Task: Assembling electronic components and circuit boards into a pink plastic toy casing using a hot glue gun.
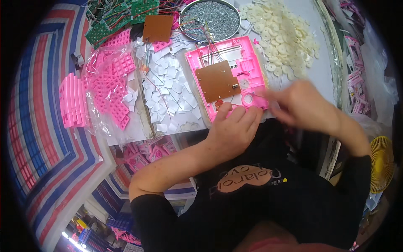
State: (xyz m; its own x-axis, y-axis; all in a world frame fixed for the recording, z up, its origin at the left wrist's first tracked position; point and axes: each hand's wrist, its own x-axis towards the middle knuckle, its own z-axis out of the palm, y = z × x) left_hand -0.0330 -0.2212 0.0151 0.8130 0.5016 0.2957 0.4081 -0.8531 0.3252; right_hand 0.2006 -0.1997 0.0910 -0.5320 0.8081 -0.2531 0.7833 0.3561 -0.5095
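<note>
A pink plastic casing [259,67] lies open-side up at the table's near edge. Across its middle rests a brown circuit board [216,80], with thin colored wires running from its far side. My left hand [235,128] is closed at the casing's near edge, fingers curled over the rim beside a pink ring [248,99] and a small orange-red part [218,103]. At the casing's near right corner is my right hand [304,105], smeared by motion. Its fingers are bent, and whether anything is between them cannot be made out.
White square pieces [168,84] are heaped left of the casing. Farther left lie pink keypad pieces [109,84] in clear plastic. A round tray of small metal parts [181,21], cream discs [279,35], green circuit boards [145,10] and another brown board [157,28] occupy the far side.
</note>
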